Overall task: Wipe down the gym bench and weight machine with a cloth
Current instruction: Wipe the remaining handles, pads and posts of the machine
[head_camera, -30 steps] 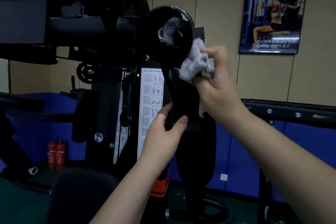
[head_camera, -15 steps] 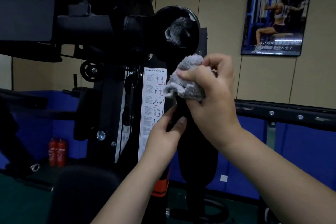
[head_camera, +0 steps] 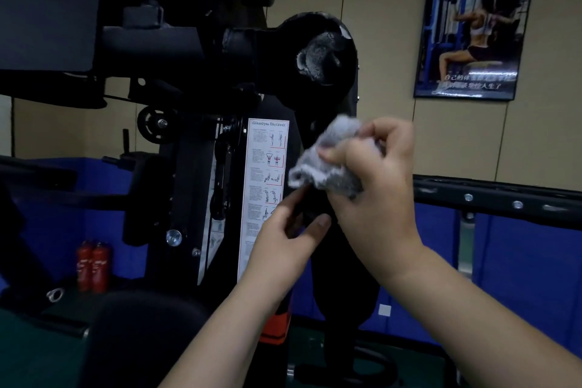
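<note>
Head view: my right hand bunches the cloth, my left hand grips the black arm; loose hold could let it swing.

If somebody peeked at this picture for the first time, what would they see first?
Probably the fluffy grey cloth in the middle, bunched up in the right hand against the black weight machine. The left hand holds the dark padded arm just below it. A bright gym poster hangs on the wall, upper right.
</note>
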A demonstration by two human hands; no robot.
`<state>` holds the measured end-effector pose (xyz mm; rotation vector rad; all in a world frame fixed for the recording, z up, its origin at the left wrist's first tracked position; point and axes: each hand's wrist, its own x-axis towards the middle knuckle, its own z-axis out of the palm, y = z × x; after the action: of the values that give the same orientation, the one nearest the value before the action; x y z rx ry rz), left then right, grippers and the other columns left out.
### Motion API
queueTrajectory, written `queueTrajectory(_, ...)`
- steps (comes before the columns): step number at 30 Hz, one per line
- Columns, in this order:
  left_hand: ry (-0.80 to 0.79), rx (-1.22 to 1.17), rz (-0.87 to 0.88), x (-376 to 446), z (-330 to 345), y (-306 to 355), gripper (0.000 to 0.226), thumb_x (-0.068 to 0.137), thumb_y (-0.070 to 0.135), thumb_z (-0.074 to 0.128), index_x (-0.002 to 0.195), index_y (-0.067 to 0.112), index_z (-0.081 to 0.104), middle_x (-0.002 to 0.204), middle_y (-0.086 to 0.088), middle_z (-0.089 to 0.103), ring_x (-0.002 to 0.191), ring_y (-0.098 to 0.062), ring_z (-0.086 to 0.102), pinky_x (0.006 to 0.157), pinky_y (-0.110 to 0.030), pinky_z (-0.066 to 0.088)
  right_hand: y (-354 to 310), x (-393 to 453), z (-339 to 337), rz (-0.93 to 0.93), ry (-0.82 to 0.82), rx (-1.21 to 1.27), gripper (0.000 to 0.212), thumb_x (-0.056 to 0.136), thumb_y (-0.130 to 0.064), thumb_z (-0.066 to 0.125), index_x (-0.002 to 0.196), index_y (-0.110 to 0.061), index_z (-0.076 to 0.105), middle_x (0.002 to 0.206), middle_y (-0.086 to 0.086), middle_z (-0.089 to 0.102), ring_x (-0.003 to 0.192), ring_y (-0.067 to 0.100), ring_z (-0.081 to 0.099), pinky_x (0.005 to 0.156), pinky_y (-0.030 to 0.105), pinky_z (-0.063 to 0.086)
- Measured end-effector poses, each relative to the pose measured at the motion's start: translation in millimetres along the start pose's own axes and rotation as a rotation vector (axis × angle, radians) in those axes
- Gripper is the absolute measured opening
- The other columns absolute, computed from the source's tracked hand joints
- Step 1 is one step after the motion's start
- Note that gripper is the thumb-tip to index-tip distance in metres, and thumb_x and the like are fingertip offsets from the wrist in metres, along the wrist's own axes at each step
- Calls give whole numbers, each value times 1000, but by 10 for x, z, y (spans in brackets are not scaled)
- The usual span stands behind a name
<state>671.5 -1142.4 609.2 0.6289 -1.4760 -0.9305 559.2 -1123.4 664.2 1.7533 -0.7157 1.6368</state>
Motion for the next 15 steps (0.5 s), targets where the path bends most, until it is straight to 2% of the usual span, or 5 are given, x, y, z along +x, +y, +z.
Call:
queueTrajectory(4,5,-13,-29,-6,-20,37,35,89,12,63,119,28,57,113,14,66,107,-1,62,92,-20,50,100,-150,-65,17,-73,24,39,71,0,72,93,-29,57,107,-3,34,104,22,44,91,16,36)
queueTrajectory(7,-15,16,-41,-7,-13,63,34,90,11,62,107,40,54,107,21,64,104,5,62,95,-20,49,115,223,-82,282,-28,359,33,80,-6,60,94,-35,52,101,5,50,90,9,51,80,17,41)
queueTrajectory(9,-23,56,-33,-6,-9,80,34,92,15,60,107,44,51,108,21,63,100,4,62,92,-18,49,169,402,-120,442,-134,551,24,91,-9,52,98,-31,49,96,-3,59,87,3,57,80,18,46)
queueTrajectory(12,-23,114,-14,24,26,115,30,94,22,57,108,48,50,114,24,60,111,0,57,101,-29,46,316,227,-181,529,-317,533,25,98,-2,42,109,-23,50,107,-5,64,103,-2,60,89,19,46)
queueTrajectory(15,-6,161,3,66,75,195,21,95,34,54,106,51,52,108,27,62,112,-1,58,102,-36,47,341,147,-205,550,-340,529,24,99,-6,42,111,-24,52,111,-2,64,104,-2,59,91,18,45)
